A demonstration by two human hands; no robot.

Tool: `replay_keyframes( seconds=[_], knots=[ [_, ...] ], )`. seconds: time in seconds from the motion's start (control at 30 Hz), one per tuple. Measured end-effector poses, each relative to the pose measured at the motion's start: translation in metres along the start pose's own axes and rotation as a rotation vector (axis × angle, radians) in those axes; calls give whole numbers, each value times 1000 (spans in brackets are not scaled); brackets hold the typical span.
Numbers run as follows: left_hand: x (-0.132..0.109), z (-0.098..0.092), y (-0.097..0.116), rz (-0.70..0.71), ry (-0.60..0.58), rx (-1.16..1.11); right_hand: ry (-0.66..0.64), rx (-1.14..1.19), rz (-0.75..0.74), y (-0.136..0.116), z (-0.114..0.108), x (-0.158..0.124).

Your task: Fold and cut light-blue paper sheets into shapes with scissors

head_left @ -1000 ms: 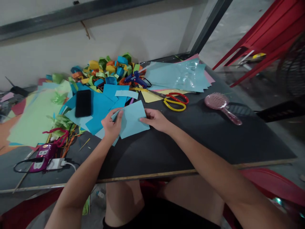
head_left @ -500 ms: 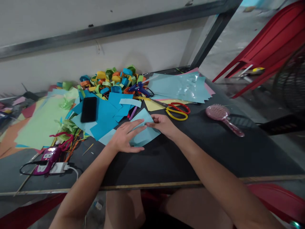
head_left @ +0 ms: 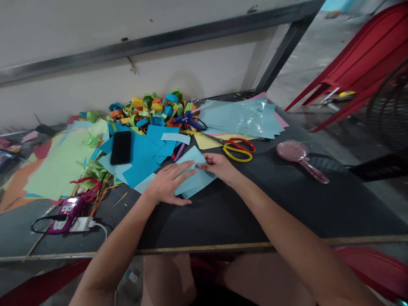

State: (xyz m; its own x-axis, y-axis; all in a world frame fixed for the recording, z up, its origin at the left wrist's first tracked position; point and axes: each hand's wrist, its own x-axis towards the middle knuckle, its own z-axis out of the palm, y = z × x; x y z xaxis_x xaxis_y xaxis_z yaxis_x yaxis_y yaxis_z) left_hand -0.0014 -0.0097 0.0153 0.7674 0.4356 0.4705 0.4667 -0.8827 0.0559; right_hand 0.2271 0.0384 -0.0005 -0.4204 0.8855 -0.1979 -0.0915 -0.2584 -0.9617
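A folded light blue paper sheet [head_left: 198, 178] lies on the black table [head_left: 287, 199] in front of me. My left hand [head_left: 168, 182] rests flat on its left part, fingers stretched out toward the fold. My right hand [head_left: 219, 166] presses its fingertips on the paper's upper right edge, meeting the left fingertips. Neither hand lifts the paper.
Red and yellow scissors [head_left: 239, 148] and a pink hairbrush [head_left: 298, 155] lie to the right. A black phone [head_left: 121, 147] sits on blue sheets [head_left: 143, 155]. A heap of coloured paper rings [head_left: 149, 108], a glue gun [head_left: 188, 120], a purple device with charger [head_left: 65, 210] and red chairs [head_left: 363, 59] surround.
A second ago both hands held the blue sheet up by its sides. Since then it was laid and folded on the table, and my left hand has flattened over it.
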Motion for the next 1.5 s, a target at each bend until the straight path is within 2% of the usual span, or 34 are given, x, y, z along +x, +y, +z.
replay_keyframes(
  seconds=[0.1,0.3,0.43,0.57,0.77,1.0,1.13,1.3,1.5],
  knots=[
    [0,1,-1,-9,16,9,0,-9,5,1,0,1],
    [3,4,7,-91,157,-105,-37,-124,-21,9,-3,5],
    [6,6,11,-60,93,-107,-93,-174,-48,12,-5,7],
    [5,8,10,-35,8,-53,-88,-152,-46,12,-6,8],
    [1,3,6,-117,-181,27,-94,-163,-70,14,-8,11],
    [-2,7,3,-181,-166,93,-102,-180,-52,14,-9,10],
    [-8,13,0,-341,-40,57,-92,-215,-71,13,-10,11],
    [-17,20,-7,-588,136,-112,-20,-270,-129,14,-12,11],
    [-12,21,-4,-646,312,-181,42,-310,-174,17,-15,13]
  ],
)
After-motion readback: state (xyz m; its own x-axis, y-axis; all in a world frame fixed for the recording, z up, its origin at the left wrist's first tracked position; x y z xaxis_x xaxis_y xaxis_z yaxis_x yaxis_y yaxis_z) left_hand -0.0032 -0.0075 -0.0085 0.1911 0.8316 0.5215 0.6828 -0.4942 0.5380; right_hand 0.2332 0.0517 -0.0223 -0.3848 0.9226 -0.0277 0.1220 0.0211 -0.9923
